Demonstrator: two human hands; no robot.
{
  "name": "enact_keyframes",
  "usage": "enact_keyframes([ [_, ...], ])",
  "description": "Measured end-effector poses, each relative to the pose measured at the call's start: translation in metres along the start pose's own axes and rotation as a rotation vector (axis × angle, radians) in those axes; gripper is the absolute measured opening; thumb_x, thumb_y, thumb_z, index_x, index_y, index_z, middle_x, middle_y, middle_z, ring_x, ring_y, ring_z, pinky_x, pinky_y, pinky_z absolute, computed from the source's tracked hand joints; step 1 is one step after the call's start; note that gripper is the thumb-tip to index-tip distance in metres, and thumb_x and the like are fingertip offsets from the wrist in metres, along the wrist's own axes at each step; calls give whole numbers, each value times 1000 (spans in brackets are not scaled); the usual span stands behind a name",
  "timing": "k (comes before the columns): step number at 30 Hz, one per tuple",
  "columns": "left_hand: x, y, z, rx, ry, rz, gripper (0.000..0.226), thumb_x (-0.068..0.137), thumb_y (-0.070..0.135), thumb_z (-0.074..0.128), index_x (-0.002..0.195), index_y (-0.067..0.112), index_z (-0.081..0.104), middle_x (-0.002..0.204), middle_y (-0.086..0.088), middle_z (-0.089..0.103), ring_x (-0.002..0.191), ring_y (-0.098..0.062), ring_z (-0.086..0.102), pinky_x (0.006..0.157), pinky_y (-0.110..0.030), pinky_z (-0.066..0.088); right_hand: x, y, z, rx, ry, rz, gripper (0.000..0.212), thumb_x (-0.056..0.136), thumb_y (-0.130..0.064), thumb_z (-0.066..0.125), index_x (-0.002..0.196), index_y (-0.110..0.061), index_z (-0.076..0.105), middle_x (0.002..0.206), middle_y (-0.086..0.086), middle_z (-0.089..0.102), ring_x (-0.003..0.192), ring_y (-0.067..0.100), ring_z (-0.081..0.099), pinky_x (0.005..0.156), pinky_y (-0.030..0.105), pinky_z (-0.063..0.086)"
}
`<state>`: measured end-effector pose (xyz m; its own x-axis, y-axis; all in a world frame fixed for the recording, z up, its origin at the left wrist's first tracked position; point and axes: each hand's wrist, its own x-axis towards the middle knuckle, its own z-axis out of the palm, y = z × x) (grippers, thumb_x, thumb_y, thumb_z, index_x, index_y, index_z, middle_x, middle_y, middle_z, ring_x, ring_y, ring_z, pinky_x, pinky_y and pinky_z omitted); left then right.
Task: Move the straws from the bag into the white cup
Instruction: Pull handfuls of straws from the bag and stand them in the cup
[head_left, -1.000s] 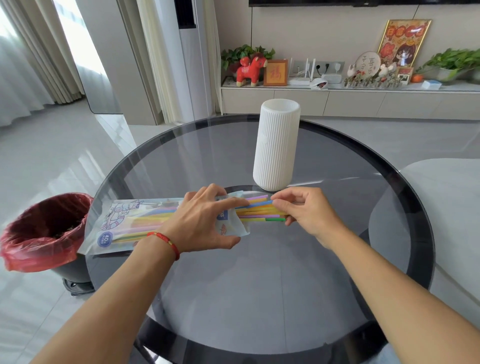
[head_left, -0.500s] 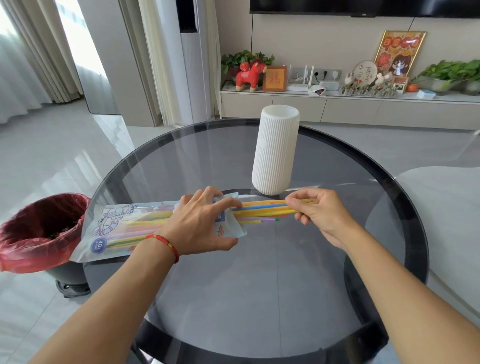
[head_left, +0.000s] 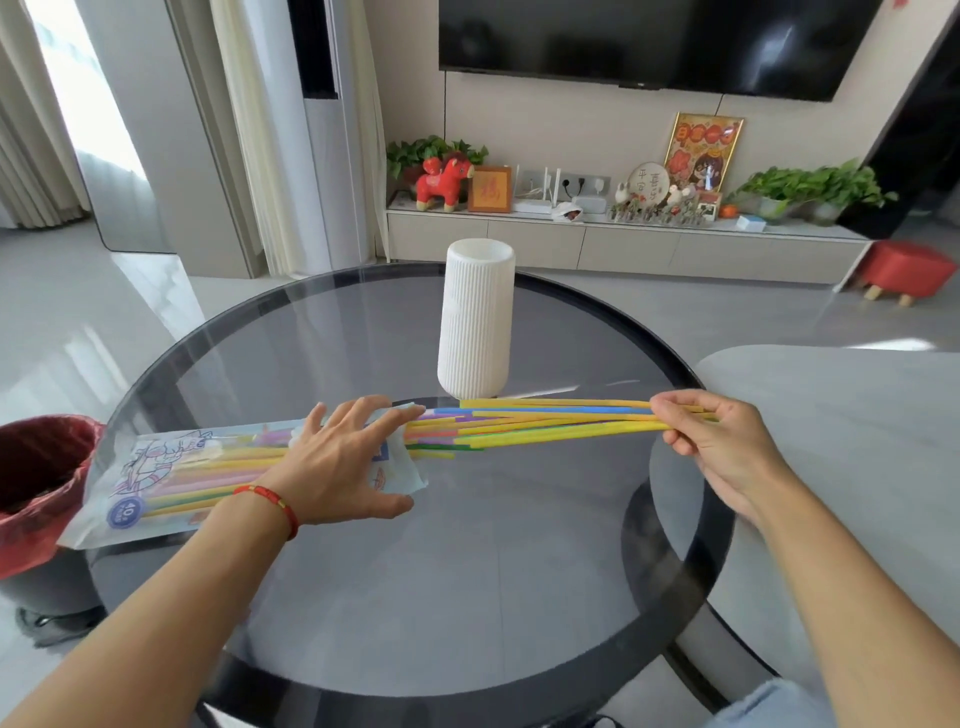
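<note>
A printed plastic bag (head_left: 156, 478) of coloured straws lies flat on the left of the round glass table (head_left: 467, 571). My left hand (head_left: 337, 462) presses palm-down on the bag near its open mouth, fingers spread. My right hand (head_left: 711, 441) pinches the far ends of a bundle of straws (head_left: 545, 423), mostly yellow with a blue one, drawn well out of the bag to the right. Several shorter-showing straws stick out at the mouth. The tall ribbed white cup (head_left: 477, 317) stands upright just behind the straws.
A bin with a red liner (head_left: 36, 478) sits on the floor at the table's left edge. A pale grey seat (head_left: 841, 441) adjoins the table on the right. A low cabinet with ornaments and a red stool (head_left: 906, 270) stand farther back.
My right hand has pulled the straw bundle far out of the bag to the right. My left hand has stayed pressed on the bag. The view has tilted up.
</note>
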<state>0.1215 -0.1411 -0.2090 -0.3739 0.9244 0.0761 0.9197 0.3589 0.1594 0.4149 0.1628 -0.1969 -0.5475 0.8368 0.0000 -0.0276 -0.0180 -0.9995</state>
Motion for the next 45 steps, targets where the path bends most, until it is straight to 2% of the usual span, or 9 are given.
enact_keyframes([
  [3, 1, 13, -6, -69, 87, 6, 106, 70, 78, 58, 158, 39, 14, 153, -5, 34, 139, -30, 37, 116, -56, 31, -13, -8, -19, 40, 51, -16, 31, 72, -25, 86, 95, -5, 80, 67, 2, 67, 55, 10, 56, 51, 16, 49],
  [9, 18, 118, -35, -264, 841, 234, 51, 88, 44, 63, 128, 15, 58, 126, -2, 57, 113, -22, 55, 98, -29, 43, -34, -25, -28, 66, 43, -81, 29, 69, -32, 88, 87, -10, 82, 66, 3, 66, 55, 12, 56, 49, 18, 47],
  [12, 40, 168, -40, -1, 540, 277, 83, 75, 61, 63, 142, 14, 46, 127, -3, 59, 114, -26, 56, 101, -38, 45, -42, -39, -12, 37, -32, -155, 26, 70, -35, 89, 86, -16, 83, 67, 3, 68, 53, 12, 56, 48, 18, 46],
  [15, 58, 188, -34, 127, 285, 84, 49, 87, 51, 56, 125, 22, 53, 107, -3, 67, 104, -32, 62, 81, -38, 45, -48, -54, 7, 45, -98, -237, 22, 75, -31, 89, 87, -14, 82, 68, 5, 68, 52, 14, 56, 47, 20, 45],
  [22, 73, 184, -38, -635, 415, -175, 43, 90, 45, 57, 65, 10, 51, 61, -11, 63, 64, -36, 59, 57, -38, 49, -56, -87, 50, 182, -235, -355, 36, 91, -43, 74, 114, -14, 74, 103, 4, 74, 86, 19, 68, 68, 30, 53],
  [27, 68, 172, -31, -1224, 380, -125, 40, 76, 48, 58, 56, 17, 43, 49, -2, 33, 51, -19, 28, 46, -30, 26, -62, -89, 101, 4, -402, -402, 42, 89, -38, 75, 127, -23, 66, 123, -1, 76, 119, 14, 70, 103, 32, 56],
  [37, 42, 152, 33, -1207, 344, -209, 42, 73, 40, 57, 57, 7, 38, 49, -5, 35, 49, -20, 28, 45, -31, 22, -58, -60, 160, -138, -374, -334, 15, 96, -27, 74, 100, -14, 70, 77, 11, 77, 74, 18, 77, 83, 31, 63],
  [41, 42, 152, 32, -1234, 300, -191, 51, 72, 43, 59, 61, 0, 35, 55, -9, 32, 56, -23, 24, 51, -41, 19, -53, -56, 172, -5, -343, -255, 49, 99, -41, 69, 57, -18, 59, 53, 7, 50, 56, 19, 55, 78, 43, 58],
  [45, 35, 140, 27, -1110, 179, -151, 39, 77, 33, 70, 66, 3, 47, 56, -4, 47, 55, -17, 39, 51, -37, 33, -50, -52, 180, 210, -293, -86, 54, 102, -35, 67, 49, -27, 57, 49, -8, 32, 42, 10, 29, 47, 27, 35],
])
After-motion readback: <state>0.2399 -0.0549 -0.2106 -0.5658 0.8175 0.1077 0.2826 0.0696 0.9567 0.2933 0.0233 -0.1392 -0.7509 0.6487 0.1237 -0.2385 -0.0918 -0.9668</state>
